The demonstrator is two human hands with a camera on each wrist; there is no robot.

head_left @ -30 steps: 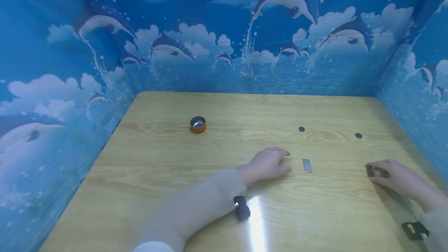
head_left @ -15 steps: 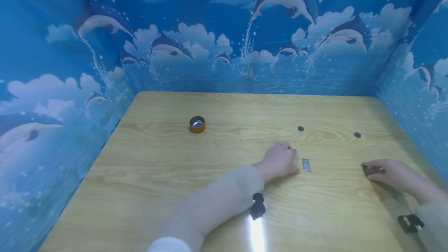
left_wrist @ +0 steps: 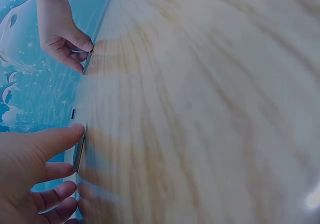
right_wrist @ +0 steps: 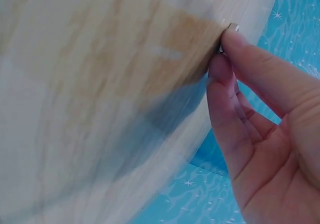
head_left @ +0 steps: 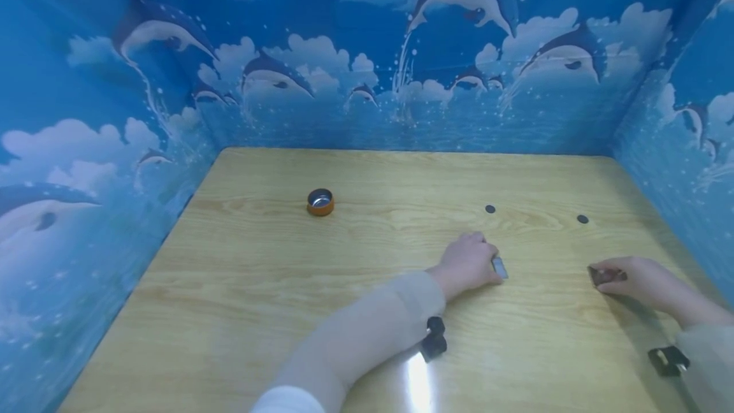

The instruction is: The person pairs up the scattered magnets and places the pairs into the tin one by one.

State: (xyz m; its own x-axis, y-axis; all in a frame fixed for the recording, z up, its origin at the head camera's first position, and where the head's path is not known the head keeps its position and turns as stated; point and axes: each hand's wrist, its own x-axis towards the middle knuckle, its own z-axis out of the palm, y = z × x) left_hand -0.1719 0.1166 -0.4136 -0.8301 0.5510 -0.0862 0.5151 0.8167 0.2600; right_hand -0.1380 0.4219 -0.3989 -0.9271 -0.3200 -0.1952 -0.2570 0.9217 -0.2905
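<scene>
The left hand (head_left: 468, 264) pinches a silver rectangular plate (head_left: 500, 268) between thumb and forefinger, one digit at each end. The plate is at the tabletop (head_left: 258, 260), right of centre; whether it is clear of the surface cannot be told. The right hand (head_left: 645, 282) pinches a second thin plate (head_left: 598, 277) further right, well apart from the first.

Handling: both plates are probably light, stiff and smooth. A polished face may slip; grip opposite edges with the fingertips. Breakage risk cannot be judged without knowing the material.

Orientation: the long axis of the silver rectangular plate runs away from the person, far end angled slightly left. The visible edge of the second thin plate runs similarly; fingers hide much of its face, so its long axis is unconfirmed.
</scene>
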